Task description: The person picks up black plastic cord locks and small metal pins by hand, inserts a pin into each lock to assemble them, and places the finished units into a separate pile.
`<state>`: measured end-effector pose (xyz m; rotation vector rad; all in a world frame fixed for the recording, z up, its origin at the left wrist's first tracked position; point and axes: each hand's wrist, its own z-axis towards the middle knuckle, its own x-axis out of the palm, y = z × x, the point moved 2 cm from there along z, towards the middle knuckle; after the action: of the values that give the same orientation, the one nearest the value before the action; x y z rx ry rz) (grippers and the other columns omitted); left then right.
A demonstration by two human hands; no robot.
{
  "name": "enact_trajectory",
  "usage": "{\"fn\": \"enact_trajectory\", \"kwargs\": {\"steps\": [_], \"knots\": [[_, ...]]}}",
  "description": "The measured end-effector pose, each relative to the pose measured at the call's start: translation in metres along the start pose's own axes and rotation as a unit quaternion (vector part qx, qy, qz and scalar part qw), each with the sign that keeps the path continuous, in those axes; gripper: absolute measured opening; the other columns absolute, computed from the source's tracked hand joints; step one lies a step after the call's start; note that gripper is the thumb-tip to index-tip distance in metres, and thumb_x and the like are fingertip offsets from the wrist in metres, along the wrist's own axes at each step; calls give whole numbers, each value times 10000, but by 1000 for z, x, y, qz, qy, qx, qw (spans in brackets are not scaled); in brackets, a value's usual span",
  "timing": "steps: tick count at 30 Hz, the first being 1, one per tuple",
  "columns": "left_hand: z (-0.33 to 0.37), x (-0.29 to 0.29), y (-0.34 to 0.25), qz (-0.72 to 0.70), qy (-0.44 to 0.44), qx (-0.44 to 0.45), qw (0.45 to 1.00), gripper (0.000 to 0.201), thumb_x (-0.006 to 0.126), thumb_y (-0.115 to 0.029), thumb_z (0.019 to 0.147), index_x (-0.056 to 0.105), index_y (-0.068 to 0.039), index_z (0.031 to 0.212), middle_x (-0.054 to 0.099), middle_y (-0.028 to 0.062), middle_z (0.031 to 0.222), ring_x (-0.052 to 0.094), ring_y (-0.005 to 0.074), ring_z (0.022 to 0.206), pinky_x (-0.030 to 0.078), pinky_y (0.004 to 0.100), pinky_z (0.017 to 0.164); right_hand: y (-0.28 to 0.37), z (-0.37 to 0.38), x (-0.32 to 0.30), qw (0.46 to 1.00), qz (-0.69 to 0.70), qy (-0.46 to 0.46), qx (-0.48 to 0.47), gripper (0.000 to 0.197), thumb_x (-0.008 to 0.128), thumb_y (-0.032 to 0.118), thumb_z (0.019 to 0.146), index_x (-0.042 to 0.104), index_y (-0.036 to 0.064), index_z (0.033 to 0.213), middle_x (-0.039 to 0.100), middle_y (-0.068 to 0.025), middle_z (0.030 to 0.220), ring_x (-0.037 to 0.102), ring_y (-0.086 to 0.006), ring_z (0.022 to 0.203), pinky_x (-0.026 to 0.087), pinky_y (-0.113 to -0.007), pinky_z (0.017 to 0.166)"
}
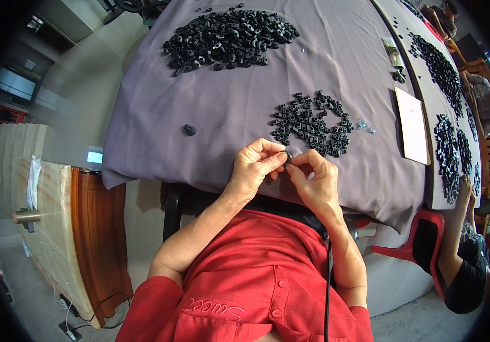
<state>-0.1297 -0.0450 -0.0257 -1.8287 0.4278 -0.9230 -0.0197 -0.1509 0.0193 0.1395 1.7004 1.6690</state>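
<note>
My left hand (253,168) and my right hand (317,178) meet over the near edge of the cloth-covered table. Between their fingertips is a small black plastic part (288,157), mostly hidden by the fingers. Both hands are closed in a pinch on it. Just beyond them lies a loose spread of small black parts (313,122), with a bare gap inside it. Two round black pieces (189,130) sit close together, off to the left. Farther away is a large heap of black ridged pieces (228,39).
Small clear bluish bits (363,123) lie right of the spread. A white board (412,126) rests near the table's right edge. On the adjoining table are more black parts (449,148), where another person's hands (466,187) work. A red chair (416,242) stands at right, a wooden cabinet (99,245) at left.
</note>
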Motion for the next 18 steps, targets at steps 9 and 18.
{"fn": "enact_trajectory", "kwargs": {"steps": [9, 18], "knots": [[0, -2, -2, -26, 26, -25, 999, 111, 655, -119, 898, 612, -67, 986, 642, 30, 752, 563, 84, 581, 445, 217, 515, -8, 8, 1, 999, 34, 7, 9, 166, 749, 85, 757, 600, 29, 805, 629, -69, 664, 597, -128, 588, 475, -253, 561], [9, -14, -2, -280, -21, -46, 959, 98, 621, -80, 909, 607, -70, 1005, 660, 85, 866, 578, 110, 652, 465, 239, 570, -9, 26, 0, 992, -89, -20, -86, 155, 725, 129, 774, 610, 44, 834, 562, -87, 762, 557, -229, 625, 460, -341, 565]]}}
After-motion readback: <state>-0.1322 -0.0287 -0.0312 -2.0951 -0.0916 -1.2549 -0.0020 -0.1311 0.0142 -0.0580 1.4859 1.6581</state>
